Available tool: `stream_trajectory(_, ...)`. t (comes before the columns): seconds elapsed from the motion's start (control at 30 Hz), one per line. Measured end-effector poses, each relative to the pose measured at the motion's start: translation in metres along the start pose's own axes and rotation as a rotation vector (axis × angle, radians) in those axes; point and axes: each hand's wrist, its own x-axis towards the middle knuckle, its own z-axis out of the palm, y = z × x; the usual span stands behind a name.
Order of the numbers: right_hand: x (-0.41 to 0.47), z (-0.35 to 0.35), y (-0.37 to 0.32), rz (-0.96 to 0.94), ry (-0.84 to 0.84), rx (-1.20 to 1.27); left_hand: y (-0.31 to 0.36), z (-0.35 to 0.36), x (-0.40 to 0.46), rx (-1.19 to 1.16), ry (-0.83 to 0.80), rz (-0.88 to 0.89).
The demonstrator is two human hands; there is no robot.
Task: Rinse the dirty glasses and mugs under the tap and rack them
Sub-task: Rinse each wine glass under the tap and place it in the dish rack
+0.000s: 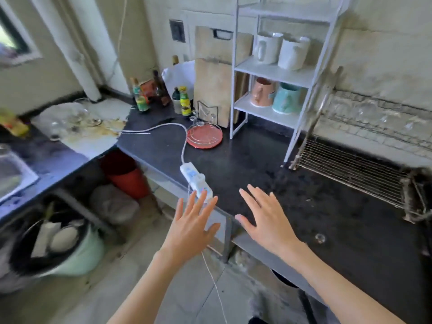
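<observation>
A long dark counter (257, 160) runs along the wall and turns a corner to the left. A tall white shelf (275, 73) stands on it near the wall. Two white mugs (280, 49) sit side by side on its middle board. A pink mug (261, 92) and a green mug (286, 98) sit side by side on the board below. To the right of the shelf is a wire rack (350, 174), with clear glasses (364, 111) in a row on its upper part, though they look blurry. Two wooden boards (215, 90) lean on the wall just left of the shelf. In front of them lies a round red tray (204, 136) with small glasses at its back edge. A bunch of bottles (161, 94) stands in the corner. Far left, a bit of the sink (14, 176) shows at the edge. Under the counter are a red bucket (128, 178) and a green tub (77, 253) with dishes in it.

A white power strip (196, 181) lies near the front edge of the counter, its cord curling back toward the tray.

The left hand (191, 228) is flat with its fingers spread, holding nothing, in front of the end of the power strip. The right hand (266, 218) is also flat and spread, holding nothing, over the counter's front edge. The hands are apart from each other, and well away from the mugs and glasses.
</observation>
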Motion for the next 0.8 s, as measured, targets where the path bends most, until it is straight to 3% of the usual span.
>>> stream_trajectory(0.37,0.095,0.062,-0.199,-0.415,-0.105,0.144,-0.174,-0.015,-0.127,0.006,0.036,-0.503)
stream_trajectory(0.7,0.272,0.094,-0.342,-0.644,-0.146,0.142,-0.341,-0.056,-0.124,-0.077,0.241,-0.839)
stream_trajectory(0.8,0.313,0.101,-0.368,-0.651,-0.177,0.143,-0.375,-0.059,-0.115,-0.083,0.206,-0.885)
